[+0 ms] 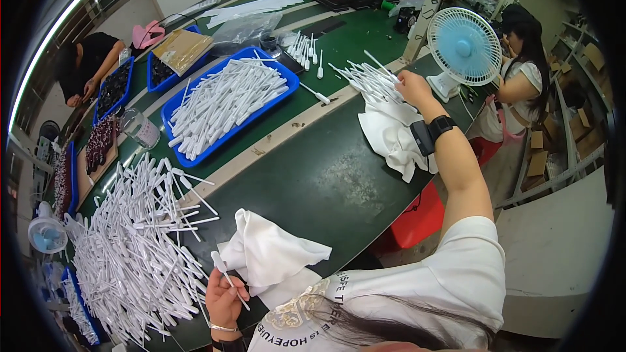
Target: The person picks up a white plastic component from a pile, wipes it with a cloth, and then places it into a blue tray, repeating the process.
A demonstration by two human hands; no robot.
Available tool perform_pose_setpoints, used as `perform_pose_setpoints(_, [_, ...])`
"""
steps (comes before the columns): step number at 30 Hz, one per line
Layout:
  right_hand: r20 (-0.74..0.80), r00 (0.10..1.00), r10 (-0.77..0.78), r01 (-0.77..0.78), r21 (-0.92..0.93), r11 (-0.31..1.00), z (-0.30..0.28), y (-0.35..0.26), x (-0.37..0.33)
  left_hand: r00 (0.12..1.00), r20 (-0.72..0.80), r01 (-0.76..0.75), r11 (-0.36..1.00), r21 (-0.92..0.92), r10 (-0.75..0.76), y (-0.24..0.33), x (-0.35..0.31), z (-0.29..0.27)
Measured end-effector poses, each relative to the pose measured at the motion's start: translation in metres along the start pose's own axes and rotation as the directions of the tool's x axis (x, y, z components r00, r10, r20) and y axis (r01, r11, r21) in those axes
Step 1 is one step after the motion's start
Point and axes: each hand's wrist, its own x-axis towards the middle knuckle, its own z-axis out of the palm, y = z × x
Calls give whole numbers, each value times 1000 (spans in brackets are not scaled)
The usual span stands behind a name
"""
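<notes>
My left hand (223, 296) is closed around a white plastic dropper (225, 271), bulb end up, at the lower middle. A crumpled white cloth (274, 248) lies beside it. Far to the right, my right arm stretches out, and my right hand (415, 90) pinches another white dropper (379, 65) by one end. Under that hand is a small pile of droppers (365, 83), partly on a second white cloth (394, 137). A great heap of loose droppers (137, 254) spreads left of my left hand.
A blue tray (195, 161) full of droppers stands at the middle left, near a clear jar (140, 129). A fan (464, 49) stands beyond my right hand. Co-workers sit at far left (91, 65) and far right (525, 65). A red stool (420, 218) is below the table edge.
</notes>
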Motion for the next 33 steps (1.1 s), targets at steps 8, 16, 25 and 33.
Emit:
perform_pose_setpoints(8, [-87, 991, 101, -106, -56, 993, -17, -3, -36, 996, 86, 55, 979, -194, -39, 7, -10, -8])
perform_pose_setpoints(16, [246, 752, -612, 451, 485, 749, -37, -183, -143, 972, 27, -236, 964, 124, 235, 21, -24, 3])
perform_pose_setpoints(25, [309, 681, -663, 481, 494, 724, 7, -300, -205, 956, 85, -274, 755, 596, 280, 75, -20, 56])
perform_pose_setpoints(33, [374, 631, -679, 583, 348, 734, 57, -317, -202, 999, 10, -41, 952, 305, 40, 36, 14, 24])
